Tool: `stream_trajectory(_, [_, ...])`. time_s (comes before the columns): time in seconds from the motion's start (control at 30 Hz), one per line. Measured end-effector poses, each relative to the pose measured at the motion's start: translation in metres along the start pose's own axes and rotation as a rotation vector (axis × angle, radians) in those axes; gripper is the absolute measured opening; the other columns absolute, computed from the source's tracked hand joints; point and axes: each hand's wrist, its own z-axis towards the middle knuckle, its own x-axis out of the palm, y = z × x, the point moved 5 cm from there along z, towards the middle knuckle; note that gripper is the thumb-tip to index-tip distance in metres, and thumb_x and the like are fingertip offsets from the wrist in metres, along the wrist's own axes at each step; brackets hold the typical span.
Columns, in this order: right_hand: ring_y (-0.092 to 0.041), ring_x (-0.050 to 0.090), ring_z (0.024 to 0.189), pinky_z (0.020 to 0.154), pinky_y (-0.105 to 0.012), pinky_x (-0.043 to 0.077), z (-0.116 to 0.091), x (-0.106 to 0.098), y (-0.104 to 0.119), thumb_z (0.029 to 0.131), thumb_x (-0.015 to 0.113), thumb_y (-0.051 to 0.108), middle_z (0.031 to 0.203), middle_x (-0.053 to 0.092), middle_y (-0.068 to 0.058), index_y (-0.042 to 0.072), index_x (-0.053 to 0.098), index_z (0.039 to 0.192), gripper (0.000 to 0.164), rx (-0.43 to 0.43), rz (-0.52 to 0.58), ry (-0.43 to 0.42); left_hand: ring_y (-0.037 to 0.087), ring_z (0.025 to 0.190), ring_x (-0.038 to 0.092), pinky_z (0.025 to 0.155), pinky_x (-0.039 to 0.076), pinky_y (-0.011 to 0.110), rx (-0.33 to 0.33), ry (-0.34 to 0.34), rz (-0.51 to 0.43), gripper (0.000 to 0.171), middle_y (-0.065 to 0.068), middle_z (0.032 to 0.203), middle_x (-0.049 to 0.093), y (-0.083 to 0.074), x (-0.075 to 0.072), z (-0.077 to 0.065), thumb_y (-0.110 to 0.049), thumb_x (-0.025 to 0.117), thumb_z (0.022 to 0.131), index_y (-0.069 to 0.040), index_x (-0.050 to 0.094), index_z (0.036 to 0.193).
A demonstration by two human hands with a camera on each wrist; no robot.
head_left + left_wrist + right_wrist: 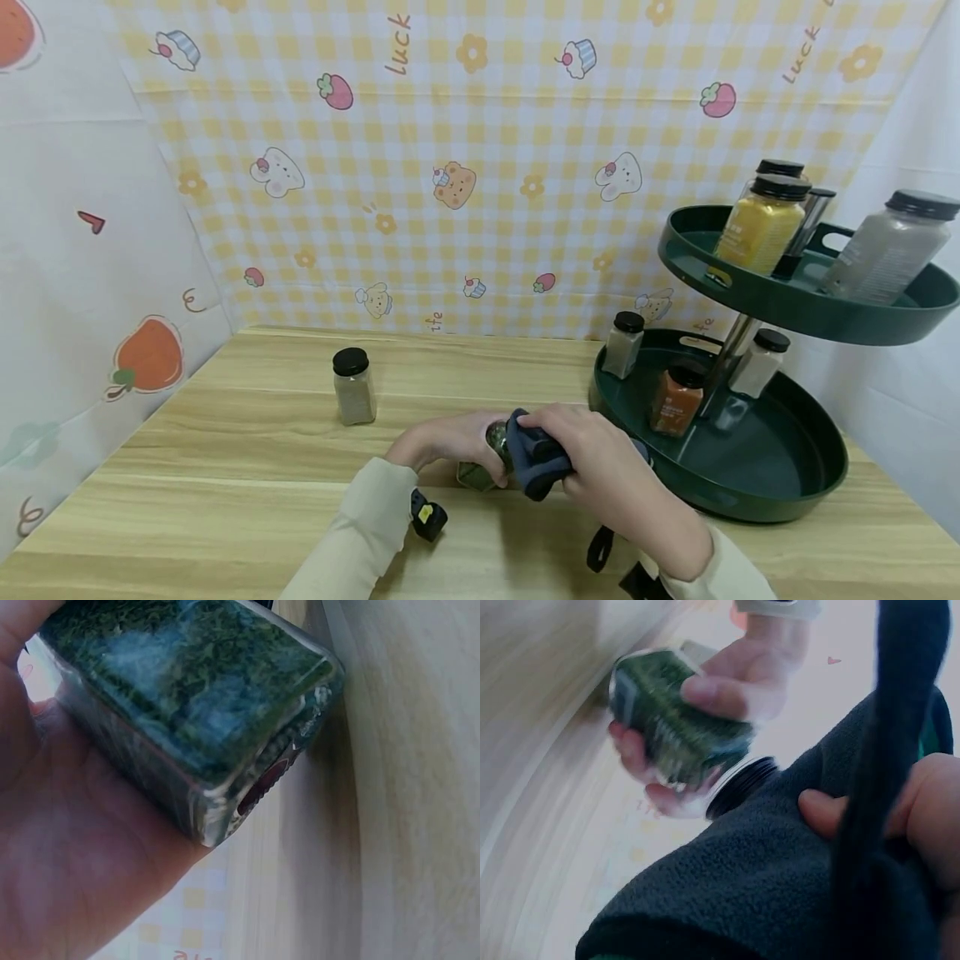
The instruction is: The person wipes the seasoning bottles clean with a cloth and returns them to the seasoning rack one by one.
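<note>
My left hand (pixel 453 439) grips a square glass jar (pixel 195 682) of dried green flakes, tilted low above the wooden table. Fingers and thumb wrap its sides in the right wrist view, where the jar's black lid (pixel 742 784) points toward a dark blue-grey cloth (pixel 742 877). My right hand (pixel 600 454) pinches this bunched cloth, holding it against the lid end. Part of the lid is hidden behind the fabric. The left wrist view shows the jar's base corner close to the tabletop.
A small black-lidded jar (pixel 354 387) stands at the table's back left. To the right is a two-tier dark green round rack (pixel 750 475). A reddish-orange jar (pixel 678 398) and pale jars are on its lower tier; a yellow jar (pixel 760 223) and a grey jar (pixel 888 250) are above.
</note>
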Motion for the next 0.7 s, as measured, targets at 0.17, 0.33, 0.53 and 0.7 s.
stream_trajectory(0.17, [-0.019,0.059,0.108,0.083,-0.041,0.05,0.0,-0.001,0.002,0.064,0.064,-0.017,0.118,0.063,0.003,0.022,0.06,0.118,0.066,0.018,0.025,-0.002,0.014,0.083,0.053,0.079,0.045,0.029,0.012,0.009,-0.007,0.048,0.001,0.1,0.058,0.0,0.0,0.0,-0.006,0.071,0.065,-0.016,0.057,0.11])
stream_trajectory(0.33, [-0.02,0.062,0.102,0.08,-0.039,0.051,0.001,0.003,-0.009,0.065,0.061,-0.019,0.113,0.065,0.002,0.019,0.061,0.115,0.062,0.095,0.037,0.017,0.013,0.08,0.054,0.071,0.047,0.026,0.009,0.032,-0.047,0.048,0.0,0.096,0.058,0.002,0.0,0.002,-0.003,0.069,0.067,-0.016,0.057,0.112])
stream_trajectory(0.53, [-0.022,0.062,0.095,0.074,-0.038,0.05,0.002,0.009,-0.023,0.067,0.062,-0.015,0.108,0.066,-0.001,0.018,0.062,0.113,0.057,0.207,0.004,0.099,0.013,0.079,0.054,0.069,0.047,0.026,-0.002,0.013,-0.031,0.047,0.0,0.093,0.058,0.002,0.0,0.002,-0.004,0.069,0.066,-0.016,0.057,0.11])
stream_trajectory(0.7, [-0.022,0.062,0.098,0.076,-0.039,0.05,0.002,0.008,-0.019,0.066,0.063,-0.016,0.11,0.066,-0.001,0.017,0.062,0.114,0.058,0.178,-0.016,0.071,0.013,0.079,0.054,0.07,0.047,0.026,-0.01,0.012,-0.041,0.046,0.001,0.093,0.058,0.001,0.001,0.0,-0.004,0.07,0.067,-0.016,0.057,0.109])
